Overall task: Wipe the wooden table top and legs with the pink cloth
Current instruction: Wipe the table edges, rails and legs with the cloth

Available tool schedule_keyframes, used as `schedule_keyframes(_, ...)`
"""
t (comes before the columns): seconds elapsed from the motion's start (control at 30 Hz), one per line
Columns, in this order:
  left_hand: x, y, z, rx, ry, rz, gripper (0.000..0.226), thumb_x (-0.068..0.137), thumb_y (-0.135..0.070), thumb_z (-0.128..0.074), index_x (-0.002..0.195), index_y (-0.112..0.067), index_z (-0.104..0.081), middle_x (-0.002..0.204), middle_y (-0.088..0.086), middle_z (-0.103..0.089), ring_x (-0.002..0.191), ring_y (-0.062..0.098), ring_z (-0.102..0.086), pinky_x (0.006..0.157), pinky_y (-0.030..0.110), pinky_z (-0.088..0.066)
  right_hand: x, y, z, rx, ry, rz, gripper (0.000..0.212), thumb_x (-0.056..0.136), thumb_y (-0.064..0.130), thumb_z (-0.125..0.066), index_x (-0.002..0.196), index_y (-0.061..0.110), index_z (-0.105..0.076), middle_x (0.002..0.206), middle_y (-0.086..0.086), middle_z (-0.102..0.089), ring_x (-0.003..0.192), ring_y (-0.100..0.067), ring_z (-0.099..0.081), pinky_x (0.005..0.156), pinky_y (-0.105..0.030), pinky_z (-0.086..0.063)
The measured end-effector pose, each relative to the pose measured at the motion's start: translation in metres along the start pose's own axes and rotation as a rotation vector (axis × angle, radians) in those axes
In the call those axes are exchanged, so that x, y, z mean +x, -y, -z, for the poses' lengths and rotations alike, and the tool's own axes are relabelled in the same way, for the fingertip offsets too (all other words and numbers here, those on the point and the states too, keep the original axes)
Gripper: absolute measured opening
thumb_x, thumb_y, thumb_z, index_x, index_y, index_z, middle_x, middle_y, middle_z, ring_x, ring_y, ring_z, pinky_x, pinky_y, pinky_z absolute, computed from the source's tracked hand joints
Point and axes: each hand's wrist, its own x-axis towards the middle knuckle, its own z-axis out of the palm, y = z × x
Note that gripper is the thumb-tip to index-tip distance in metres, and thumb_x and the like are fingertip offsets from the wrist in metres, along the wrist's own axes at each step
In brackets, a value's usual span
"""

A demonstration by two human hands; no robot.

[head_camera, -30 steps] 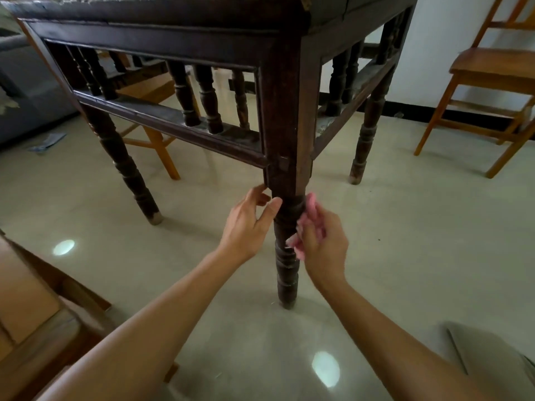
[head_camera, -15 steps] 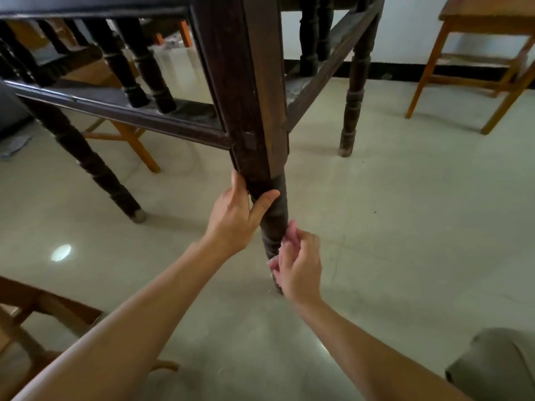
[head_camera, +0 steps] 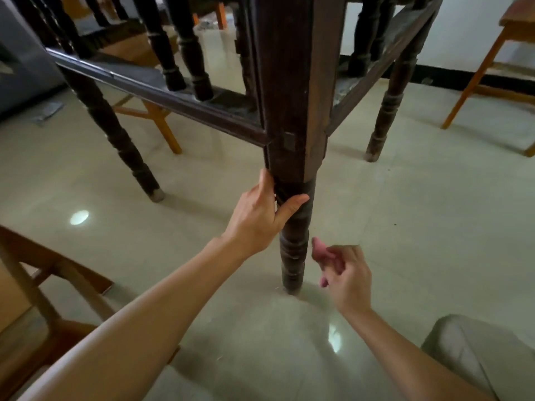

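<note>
**Head view: near leg, mid-wipe**

My left hand grips the leg just below its square part. My right hand, just beside the leg and off it, pinches the cloth. I reckon this leg's unfinished and the far legs remain; the top's out of shot.

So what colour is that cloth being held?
Pink: the cloth, bunched in the right hand, shows best in head view.

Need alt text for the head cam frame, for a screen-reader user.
The left hand grips the wooden table's near leg just under its square post; the right hand, pinching a bunched pink cloth, hovers beside the leg's lower part without touching it. Glossy pale floor, lighter wooden chair at right.
</note>
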Motion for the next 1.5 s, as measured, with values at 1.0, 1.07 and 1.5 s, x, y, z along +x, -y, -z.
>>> schedule_keyframes(1.0, 0.001, 0.01, -0.016, -0.116, -0.185, -0.148, 0.05, 0.087, -0.044, -0.063, 0.118, -0.011, -0.043, 0.101, -0.002, -0.064, 0.085, 0.015, -0.064, 0.073, 0.021, -0.053, -0.066, 0.083, -0.087, 0.68, 0.119, -0.688, 0.014, 0.09, -0.009, -0.055, 0.097, 0.004, -0.056, 0.066, -0.006, -0.066, 0.047, -0.021, -0.067, 0.041, -0.034, -0.055)
schedule_keyframes(1.07, 0.002, 0.011, -0.012, -0.107, -0.159, -0.156, 0.052, 0.087, -0.046, -0.062, 0.12, -0.012, -0.042, 0.102, -0.002, -0.064, 0.084, 0.013, -0.064, 0.072, 0.019, -0.052, -0.084, 0.075, -0.096, 0.632, 0.234, -0.654, 0.01, 0.089, -0.006, -0.061, 0.091, 0.005, -0.058, 0.069, -0.012, -0.067, 0.046, -0.027, -0.066, 0.043, -0.041, -0.055)
schedule_keyframes(1.5, 0.005, 0.016, -0.012, -0.129, -0.114, -0.219, 0.057, 0.09, -0.044, -0.061, 0.129, -0.009, -0.037, 0.111, 0.002, -0.065, 0.09, 0.017, -0.064, 0.078, 0.023, -0.054, -0.083, 0.038, -0.119, 0.297, 0.097, -0.451, 0.024, 0.087, -0.003, -0.059, 0.087, 0.021, -0.062, 0.09, -0.005, -0.066, 0.074, -0.026, -0.067, 0.061, -0.038, -0.055)
